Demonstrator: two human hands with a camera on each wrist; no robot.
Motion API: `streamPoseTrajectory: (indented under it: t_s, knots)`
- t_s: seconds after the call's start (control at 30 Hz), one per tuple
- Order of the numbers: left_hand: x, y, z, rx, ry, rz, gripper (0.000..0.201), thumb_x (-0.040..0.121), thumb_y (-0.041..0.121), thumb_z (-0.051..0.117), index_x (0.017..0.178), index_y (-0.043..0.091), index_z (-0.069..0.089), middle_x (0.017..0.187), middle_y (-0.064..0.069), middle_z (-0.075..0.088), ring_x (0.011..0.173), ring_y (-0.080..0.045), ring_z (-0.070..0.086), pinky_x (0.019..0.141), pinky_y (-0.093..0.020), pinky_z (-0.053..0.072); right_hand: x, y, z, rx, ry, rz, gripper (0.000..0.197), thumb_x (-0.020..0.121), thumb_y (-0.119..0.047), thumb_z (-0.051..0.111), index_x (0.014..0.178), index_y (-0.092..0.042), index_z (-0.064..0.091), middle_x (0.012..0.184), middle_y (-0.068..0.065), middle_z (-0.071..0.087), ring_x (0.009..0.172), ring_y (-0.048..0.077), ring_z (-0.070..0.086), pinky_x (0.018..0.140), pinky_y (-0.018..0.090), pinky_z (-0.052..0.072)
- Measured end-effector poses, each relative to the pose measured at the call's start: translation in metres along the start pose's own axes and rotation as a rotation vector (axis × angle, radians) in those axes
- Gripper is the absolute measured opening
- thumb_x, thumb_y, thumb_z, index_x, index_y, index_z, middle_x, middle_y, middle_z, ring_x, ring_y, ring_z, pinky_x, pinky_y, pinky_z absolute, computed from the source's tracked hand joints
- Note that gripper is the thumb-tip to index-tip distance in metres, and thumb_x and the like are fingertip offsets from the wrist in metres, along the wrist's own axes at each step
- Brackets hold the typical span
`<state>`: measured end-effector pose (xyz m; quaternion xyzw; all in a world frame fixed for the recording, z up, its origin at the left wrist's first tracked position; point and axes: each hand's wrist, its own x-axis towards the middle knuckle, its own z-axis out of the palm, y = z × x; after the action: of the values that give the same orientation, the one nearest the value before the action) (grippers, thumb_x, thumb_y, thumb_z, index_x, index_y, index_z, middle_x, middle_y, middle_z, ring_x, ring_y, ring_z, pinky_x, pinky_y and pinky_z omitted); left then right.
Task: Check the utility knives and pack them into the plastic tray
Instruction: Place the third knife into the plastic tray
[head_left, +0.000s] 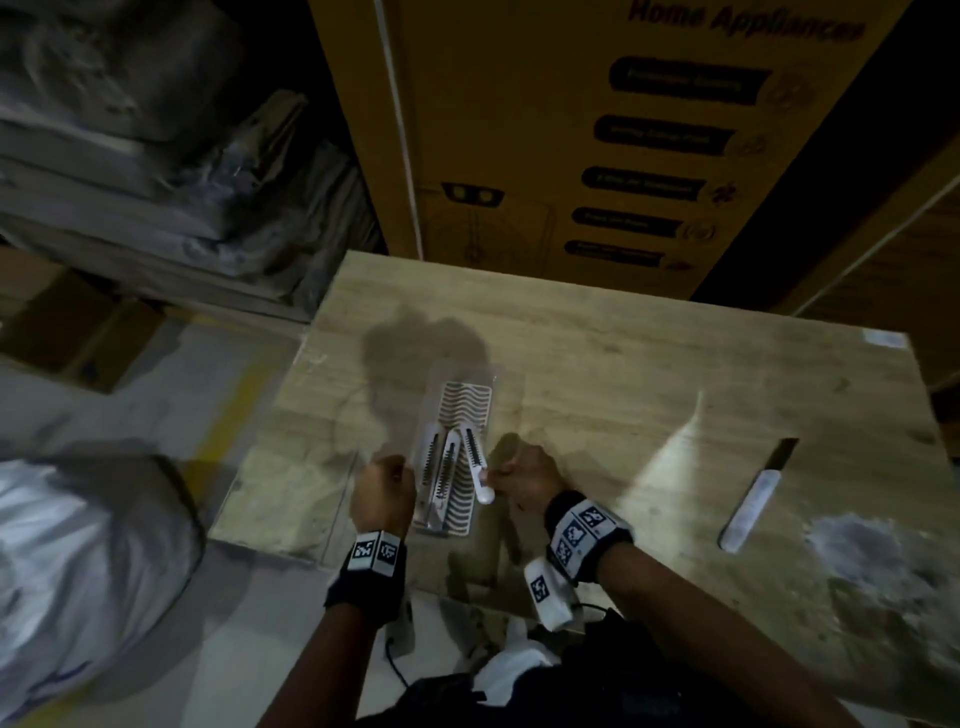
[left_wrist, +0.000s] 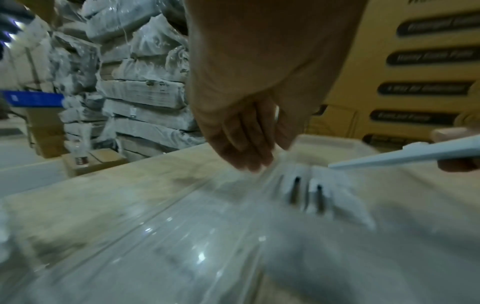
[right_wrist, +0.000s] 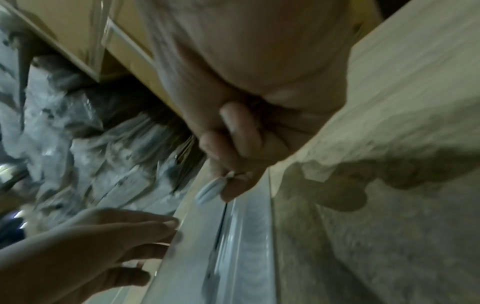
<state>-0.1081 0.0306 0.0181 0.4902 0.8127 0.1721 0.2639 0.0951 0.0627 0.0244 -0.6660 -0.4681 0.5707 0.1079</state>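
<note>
Holding the left rim of the plastic tray (head_left: 457, 410), the left hand (head_left: 383, 491) sits at the near left of the wooden table (head_left: 623, 364); its fingers look fairly straight against the clear edge, touching it and not wrapped round it; 2 white knives (head_left: 439, 465) already lie in the tray, side by side, pointing away from the person; just right of them is the third knife (head_left: 475, 462), and the right hand (head_left: 524, 475) pinches its round near end with thumb and fingertips; the far end of this knife hangs over the tray, tilted down, and its long side runs almost the same way as the 2 packed ones; so the free spot is right under it, and I think it only needs to be laid flat beside them; the right hand is the nearer one for that; well off to the right, a loose knife (head_left: 756, 496) with its dark blade out lies alone on the table; behind the table stands a big yellow box (head_left: 571, 130), with wrapped bundles (head_left: 156, 156) stacked to the left.
</note>
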Motion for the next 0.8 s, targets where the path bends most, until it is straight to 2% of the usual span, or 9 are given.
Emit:
streamPoseTrajectory:
  t_s: [0.07, 0.1, 0.17, 0.23, 0.3, 0.47, 0.57, 0.7, 0.8]
  knots:
    - [-0.001, -0.013, 0.006, 0.057, -0.044, 0.022, 0.02, 0.094, 0.02, 0.061, 0.086, 0.011, 0.077, 0.083, -0.018, 0.075, 0.081, -0.036, 0.072, 0.061, -0.03, 0.044, 0.0, -0.005, 0.012, -0.027, -0.006, -0.017, 0.042, 0.083, -0.034, 0.082, 0.113, -0.008, 0.068, 0.099, 0.012, 0.072, 0.081, 0.031, 0.071, 0.065, 0.039, 0.052]
    - [-0.001, -0.018, 0.008, 0.073, -0.047, 0.036, 0.022, 0.095, 0.022, 0.06, 0.086, 0.011, 0.077, 0.082, -0.018, 0.075, 0.08, -0.036, 0.072, 0.06, -0.032, 0.046, 0.0, -0.007, 0.02, -0.009, 0.001, -0.013, 0.049, 0.084, -0.028, 0.082, 0.123, -0.005, 0.063, 0.107, 0.016, 0.071, 0.083, 0.031, 0.072, 0.064, 0.04, 0.052]
    - [-0.001, -0.022, 0.011, 0.103, -0.04, 0.051, 0.021, 0.094, 0.025, 0.06, 0.089, 0.014, 0.077, 0.082, -0.017, 0.075, 0.081, -0.036, 0.072, 0.061, -0.035, 0.05, -0.002, -0.011, 0.032, -0.032, 0.047, -0.023, 0.026, 0.084, -0.018, 0.082, 0.097, -0.007, 0.062, 0.084, 0.015, 0.066, 0.061, 0.018, 0.066, 0.062, 0.047, 0.054]
    - [-0.002, -0.021, 0.012, 0.131, -0.034, 0.063, 0.019, 0.093, 0.026, 0.061, 0.093, 0.017, 0.077, 0.083, -0.016, 0.076, 0.083, -0.035, 0.072, 0.062, -0.037, 0.053, -0.001, -0.013, 0.041, -0.134, 0.084, -0.014, 0.036, 0.081, -0.021, 0.085, 0.088, -0.011, 0.051, 0.082, 0.008, 0.058, 0.069, 0.02, 0.061, 0.058, 0.039, 0.053]
    - [-0.003, -0.021, 0.012, 0.145, -0.028, 0.056, 0.02, 0.093, 0.028, 0.061, 0.1, 0.019, 0.077, 0.088, -0.013, 0.076, 0.087, -0.034, 0.072, 0.066, -0.038, 0.056, -0.002, -0.019, 0.043, -0.253, 0.084, -0.014, 0.042, 0.081, -0.024, 0.085, 0.101, -0.008, 0.053, 0.1, 0.011, 0.061, 0.091, 0.027, 0.062, 0.059, 0.03, 0.047]
    - [-0.006, -0.019, 0.011, 0.125, -0.028, 0.035, 0.021, 0.092, 0.029, 0.059, 0.102, 0.022, 0.076, 0.091, -0.01, 0.076, 0.09, -0.032, 0.072, 0.069, -0.039, 0.058, 0.008, -0.025, 0.056, -0.397, 0.084, -0.003, 0.078, 0.083, -0.025, 0.083, 0.142, 0.006, 0.041, 0.142, 0.022, 0.052, 0.132, 0.036, 0.052, 0.102, 0.038, 0.047]
    - [-0.006, -0.02, 0.012, 0.078, -0.036, 0.039, 0.019, 0.091, 0.027, 0.059, 0.097, 0.019, 0.075, 0.088, -0.011, 0.076, 0.086, -0.033, 0.072, 0.066, -0.037, 0.055, 0.013, -0.025, 0.069, -0.478, 0.112, -0.026, 0.071, 0.082, -0.026, 0.084, 0.135, 0.005, 0.048, 0.134, 0.021, 0.059, 0.124, 0.035, 0.059, 0.098, 0.038, 0.052]
    - [-0.007, -0.031, 0.007, -0.035, -0.072, 0.11, 0.021, 0.092, 0.029, 0.062, 0.097, 0.018, 0.079, 0.081, -0.011, 0.078, 0.078, -0.03, 0.074, 0.064, -0.033, 0.054, 0.017, -0.018, 0.078, -0.552, 0.1, -0.117, 0.038, 0.087, -0.014, 0.07, 0.122, 0.0, 0.061, 0.118, 0.021, 0.067, 0.112, 0.038, 0.065, 0.09, 0.04, 0.054]
    - [-0.008, -0.036, -0.002, -0.06, -0.102, 0.114, 0.024, 0.091, 0.029, 0.07, 0.106, 0.012, 0.079, 0.09, -0.011, 0.079, 0.082, -0.026, 0.075, 0.072, -0.031, 0.055, 0.015, -0.022, 0.079, -0.595, 0.072, -0.138, 0.044, 0.091, -0.006, 0.062, 0.133, 0.002, 0.052, 0.123, 0.024, 0.064, 0.115, 0.041, 0.062, 0.094, 0.044, 0.053]
